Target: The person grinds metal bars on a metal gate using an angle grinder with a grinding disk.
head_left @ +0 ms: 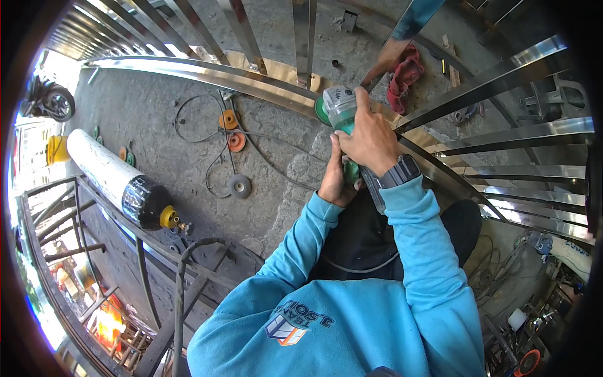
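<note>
An angle grinder (343, 113) with a green body and a clear-wrapped head is held in both my hands. My right hand (372, 139), with a black watch at the wrist, wraps over its top, one finger stretched along the head. My left hand (336, 174) is closed around the grinder's body from below and the left. Its green disc (322, 110) is right at the lower rail (270, 92) of a shiny metal railing, close to where an upright bar (304, 44) joins it. Part of the grinder's body is hidden behind my hands.
Grinding discs (236, 142) and a looped cable (207, 95) lie on the concrete floor. To the left, a white-and-black gas cylinder (113, 166) lies beside a dark metal frame (139, 242). A red cloth (405, 78) sits beyond the railing. More railing bars (515, 139) extend right.
</note>
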Demonstrator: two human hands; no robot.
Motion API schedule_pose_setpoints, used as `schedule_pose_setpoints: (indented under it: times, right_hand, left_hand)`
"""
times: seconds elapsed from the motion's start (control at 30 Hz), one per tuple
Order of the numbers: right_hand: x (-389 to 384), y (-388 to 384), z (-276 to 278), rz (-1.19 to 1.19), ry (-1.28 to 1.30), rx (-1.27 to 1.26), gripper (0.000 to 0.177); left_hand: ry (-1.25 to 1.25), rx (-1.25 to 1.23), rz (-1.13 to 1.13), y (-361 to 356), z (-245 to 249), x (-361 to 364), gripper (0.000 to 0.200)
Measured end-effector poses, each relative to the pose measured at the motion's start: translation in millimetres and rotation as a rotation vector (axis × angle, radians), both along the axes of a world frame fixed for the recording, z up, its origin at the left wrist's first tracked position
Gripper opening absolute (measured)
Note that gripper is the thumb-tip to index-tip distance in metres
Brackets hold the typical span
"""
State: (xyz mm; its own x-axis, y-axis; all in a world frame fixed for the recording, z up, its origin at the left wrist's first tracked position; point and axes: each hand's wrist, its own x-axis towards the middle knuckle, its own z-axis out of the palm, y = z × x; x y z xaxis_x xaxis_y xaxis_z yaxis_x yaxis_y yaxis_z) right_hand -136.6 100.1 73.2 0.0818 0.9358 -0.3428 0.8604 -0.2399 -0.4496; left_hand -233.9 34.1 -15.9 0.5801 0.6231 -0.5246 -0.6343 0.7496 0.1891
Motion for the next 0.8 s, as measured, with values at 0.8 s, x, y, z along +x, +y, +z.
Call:
schedule_pose_setpoints:
  times: [0.8]
  right_hand:
    - [-41,-84,-12,-0.201,0.717,0.132,0.091]
  left_hand:
    - [0.807,0.891,-0.385,-126,5,-119,0.065]
